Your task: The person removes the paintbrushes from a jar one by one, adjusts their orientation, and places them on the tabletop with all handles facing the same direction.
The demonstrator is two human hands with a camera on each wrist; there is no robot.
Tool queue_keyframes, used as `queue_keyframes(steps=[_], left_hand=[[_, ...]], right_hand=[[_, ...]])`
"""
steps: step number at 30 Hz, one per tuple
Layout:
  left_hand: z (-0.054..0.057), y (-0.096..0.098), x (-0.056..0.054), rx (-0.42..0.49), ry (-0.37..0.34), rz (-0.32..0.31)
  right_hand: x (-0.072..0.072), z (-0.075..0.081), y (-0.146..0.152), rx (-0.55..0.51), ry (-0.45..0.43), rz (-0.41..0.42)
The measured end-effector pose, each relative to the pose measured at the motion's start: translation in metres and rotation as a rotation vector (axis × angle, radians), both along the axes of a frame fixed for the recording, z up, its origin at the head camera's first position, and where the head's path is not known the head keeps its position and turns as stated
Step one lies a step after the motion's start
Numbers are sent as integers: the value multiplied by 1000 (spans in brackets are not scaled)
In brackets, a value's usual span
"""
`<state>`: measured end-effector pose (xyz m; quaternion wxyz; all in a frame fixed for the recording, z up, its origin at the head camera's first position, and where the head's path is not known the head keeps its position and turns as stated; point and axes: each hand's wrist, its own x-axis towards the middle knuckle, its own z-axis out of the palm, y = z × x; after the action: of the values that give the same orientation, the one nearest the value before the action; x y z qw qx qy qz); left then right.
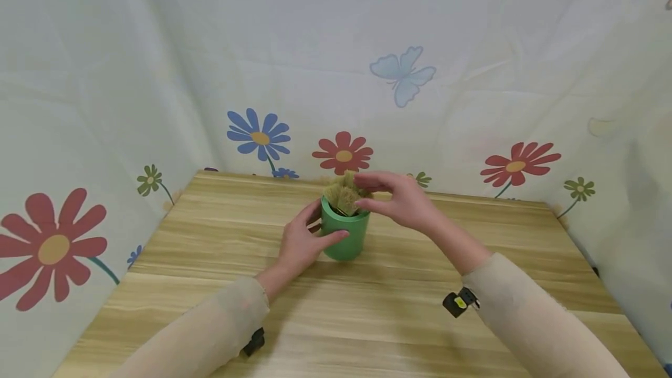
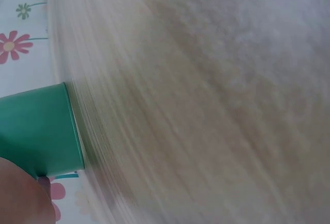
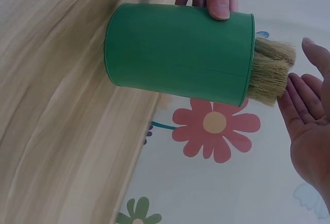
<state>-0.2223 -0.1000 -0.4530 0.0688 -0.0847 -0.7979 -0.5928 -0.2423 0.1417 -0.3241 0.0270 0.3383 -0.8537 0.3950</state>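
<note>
Both sleeves [image 1: 530, 317] are pale beige; each carries a small black device [image 1: 451, 305], the right bearing a yellow patch [image 1: 460, 303]

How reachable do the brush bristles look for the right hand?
Likely yes: bristles stick up above the green cup, beside the right hand; the left hand holds the cup's side, below them.

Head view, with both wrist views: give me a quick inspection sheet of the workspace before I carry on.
Surface: wood-grain table, light striped top.
Job's things: green container, roughly upright; bristle bundles stick out of its top.
Clutter: nothing seen.
Grippers: left hand grips the container's side; right hand is at the bristles, thumb and fingers apart.
Cables: nothing seen.
Surroundings: pale backdrop printed with flowers and a butterfly.
</note>
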Motion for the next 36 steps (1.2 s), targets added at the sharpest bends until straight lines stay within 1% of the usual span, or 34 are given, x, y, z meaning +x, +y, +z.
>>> queue_keyframes(steps=[9,14,20,24,31,36], left_hand=[[0,0,1,-3,8,7],[2,1,1,-5,1,6],[3,1,2,-5,-5,4],[4,1,3,-6,-8,3],[3,1,3,-5,-3,1],[4,1,3,-3,2,-1]], right_hand=[[-6,4,-11,87,68,31],[-9,2,-12,105,92,38],[-10,0,-14,98,93,46],[-11,-1,-16,90,116,47],[-10,0,-18,72,133,4],[-9,6,-16,21,96,-31]])
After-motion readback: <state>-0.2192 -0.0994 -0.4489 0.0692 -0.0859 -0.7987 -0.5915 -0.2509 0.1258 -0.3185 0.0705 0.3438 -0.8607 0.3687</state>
